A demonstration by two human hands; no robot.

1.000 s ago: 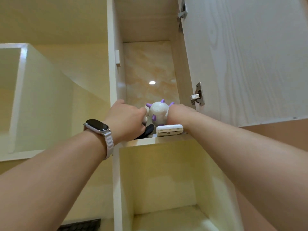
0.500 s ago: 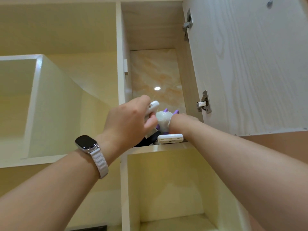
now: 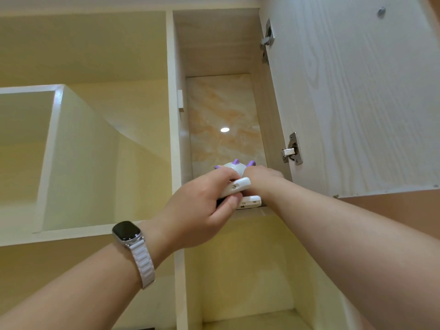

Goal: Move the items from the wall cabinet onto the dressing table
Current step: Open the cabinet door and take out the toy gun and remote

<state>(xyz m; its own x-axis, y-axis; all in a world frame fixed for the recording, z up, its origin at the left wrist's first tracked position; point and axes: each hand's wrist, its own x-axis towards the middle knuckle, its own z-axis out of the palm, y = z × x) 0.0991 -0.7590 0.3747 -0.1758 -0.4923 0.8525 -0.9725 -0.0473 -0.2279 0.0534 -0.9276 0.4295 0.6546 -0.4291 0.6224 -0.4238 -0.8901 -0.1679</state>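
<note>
A: white item (image 3: pixel 238 186) is clamped in the left hand (image 3: pixel 202 210), thumb under, fingers over; it sits just out past the shelf lip (image 3: pixel 264 209) of the wall cabinet (image 3: pixel 221 44); looks like hard glossy plastic, light, probably slick.

B: right hand (image 3: pixel 260 178)?

A: reaches into the cabinet beside the round white toy (image 3: pixel 234 166) with purple knobs; fingers hidden, so can't tell if it's closed on it; toy looks rigid and light, and the knobs may snap, so I'd cup the body.

B: anything else up there?

A: flat white device (image 3: pixel 248 201) lies at the shelf edge, under the held item; thin and smooth; I'd pinch it by the long edges; something dark beside it, unclear.
</note>
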